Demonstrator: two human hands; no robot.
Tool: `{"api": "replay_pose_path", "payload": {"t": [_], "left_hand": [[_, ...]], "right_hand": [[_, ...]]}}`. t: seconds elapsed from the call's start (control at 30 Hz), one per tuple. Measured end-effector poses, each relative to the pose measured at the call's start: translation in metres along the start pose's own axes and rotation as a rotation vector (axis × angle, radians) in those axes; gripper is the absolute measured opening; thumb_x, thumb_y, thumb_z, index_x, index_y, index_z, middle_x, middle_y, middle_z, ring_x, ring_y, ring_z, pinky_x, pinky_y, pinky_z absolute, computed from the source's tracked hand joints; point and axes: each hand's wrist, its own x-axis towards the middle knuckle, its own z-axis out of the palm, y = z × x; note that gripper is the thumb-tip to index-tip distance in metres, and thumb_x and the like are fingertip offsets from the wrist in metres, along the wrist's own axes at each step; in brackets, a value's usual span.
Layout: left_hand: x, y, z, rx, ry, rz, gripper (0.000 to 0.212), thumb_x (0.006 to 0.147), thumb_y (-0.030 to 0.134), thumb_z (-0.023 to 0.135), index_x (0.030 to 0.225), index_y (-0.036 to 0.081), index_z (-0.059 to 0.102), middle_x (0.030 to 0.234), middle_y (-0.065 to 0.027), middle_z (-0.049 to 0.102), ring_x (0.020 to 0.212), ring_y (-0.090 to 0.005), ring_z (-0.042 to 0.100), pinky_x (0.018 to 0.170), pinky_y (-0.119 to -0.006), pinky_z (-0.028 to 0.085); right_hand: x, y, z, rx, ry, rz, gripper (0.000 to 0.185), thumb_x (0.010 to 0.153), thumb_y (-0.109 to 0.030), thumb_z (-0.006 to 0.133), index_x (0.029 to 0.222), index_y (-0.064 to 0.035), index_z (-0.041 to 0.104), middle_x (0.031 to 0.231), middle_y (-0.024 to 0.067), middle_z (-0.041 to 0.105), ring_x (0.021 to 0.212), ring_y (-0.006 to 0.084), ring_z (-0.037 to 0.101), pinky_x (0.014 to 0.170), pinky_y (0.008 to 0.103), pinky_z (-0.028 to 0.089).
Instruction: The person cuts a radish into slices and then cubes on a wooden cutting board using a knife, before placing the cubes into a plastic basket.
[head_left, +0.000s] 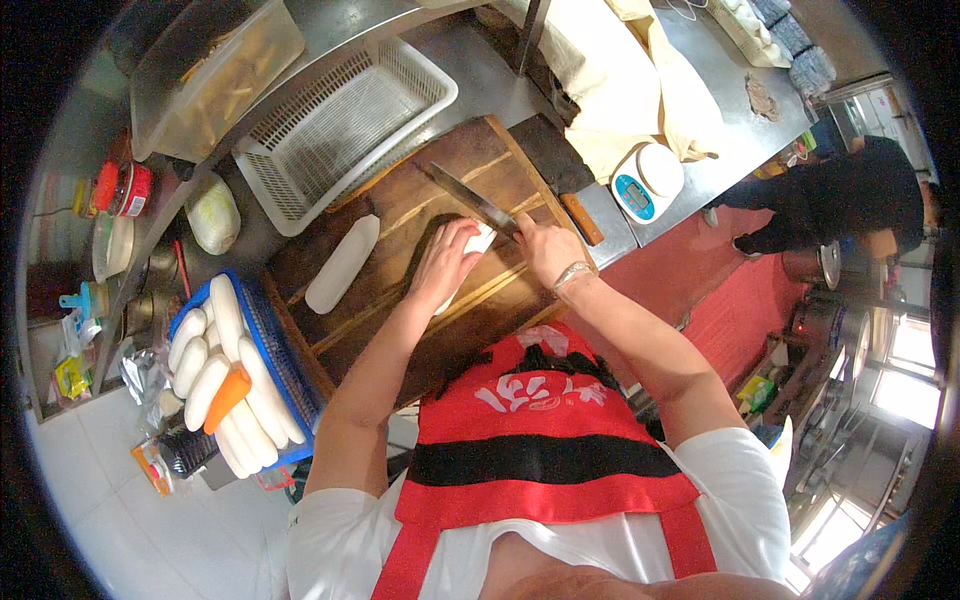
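Note:
My left hand (448, 259) presses its curled fingers onto a peeled white radish piece (480, 238), much of which it covers. My right hand (551, 251) grips a long kitchen knife (472, 193) by its handle, which the fingers hide. The blade points up and left across the wooden cutting board (420, 352), its handle end close beside the radish. Whether the edge touches the radish, I cannot tell. Left of my left hand, another long white radish piece (343, 264), flat-faced, lies on the board.
A blue basket (304, 405) holds several white radishes and one carrot (228, 397). Behind the board stands a white perforated crate (292, 210). A wooden handle (582, 219) and a digital kitchen scale (646, 182) are at the right. Another person in dark clothing (832, 184) stands farther right.

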Motion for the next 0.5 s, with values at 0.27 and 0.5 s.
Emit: {"api": "replay_pose_path", "payload": {"t": [0.27, 0.5], "left_hand": [[-0.002, -0.002, 0.001, -0.019, 0.024, -0.013, 0.032, 0.080, 0.008, 0.069, 0.108, 0.002, 0.054, 0.117, -0.0132, 0.053, 0.107, -0.0340, 0.051, 0.092, -0.042, 0.043], [-0.012, -0.003, -0.002, -0.045, 0.028, -0.001, 0.033, 0.080, 0.008, 0.070, 0.108, 0.002, 0.053, 0.118, -0.0136, 0.052, 0.109, -0.0346, 0.051, 0.091, -0.043, 0.044]], "right_hand": [[-0.014, -0.017, -0.019, -0.039, -0.107, -0.018, 0.018, 0.088, -0.013, 0.050, 0.105, -0.0076, 0.051, 0.076, 0.0187, 0.068, 0.070, 0.0344, 0.068, 0.060, 0.0464, 0.053], [0.003, -0.015, -0.002, 0.058, -0.066, 0.034, 0.023, 0.088, -0.014, 0.049, 0.110, -0.0084, 0.051, 0.075, 0.0200, 0.067, 0.072, 0.0375, 0.068, 0.062, 0.0478, 0.053]]}}
